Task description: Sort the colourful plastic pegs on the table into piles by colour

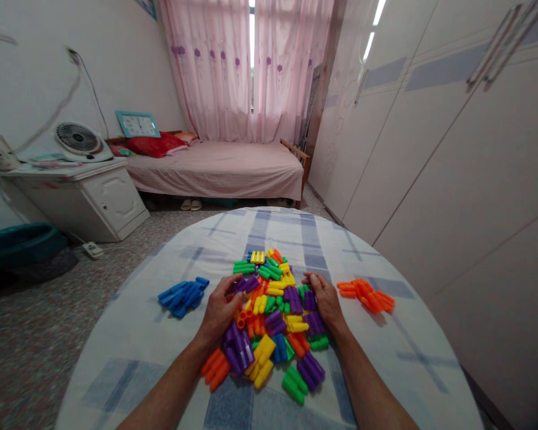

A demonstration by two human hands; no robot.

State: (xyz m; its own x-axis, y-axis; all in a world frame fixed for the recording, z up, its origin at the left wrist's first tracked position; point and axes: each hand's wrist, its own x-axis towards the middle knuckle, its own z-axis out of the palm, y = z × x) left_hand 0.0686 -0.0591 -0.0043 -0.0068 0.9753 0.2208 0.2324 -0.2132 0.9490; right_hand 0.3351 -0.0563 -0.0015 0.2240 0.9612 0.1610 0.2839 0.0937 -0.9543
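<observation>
A mixed pile of plastic building pieces point(275, 319), shaped like joined tubes in purple, yellow, green, orange and blue, lies in front of me. At its left side rests my left hand point(222, 307), thumb and fingers apart, close to a purple piece point(247, 285). My right hand point(325, 297) is at the pile's right edge, fingers loosely bent and spread beside purple pieces point(310, 300). Neither hand visibly grips a piece. A separate group of blue pieces point(183, 297) lies left of my left hand. To the right of my right hand is an orange group point(367, 295).
The round table wears a checked cloth point(161, 364). Beyond it stand a bed point(224, 167) and a white cabinet point(112, 200) with a fan point(80, 140) on top. Wardrobe doors point(430, 149) line the right side; a teal basin point(20, 245) is at left.
</observation>
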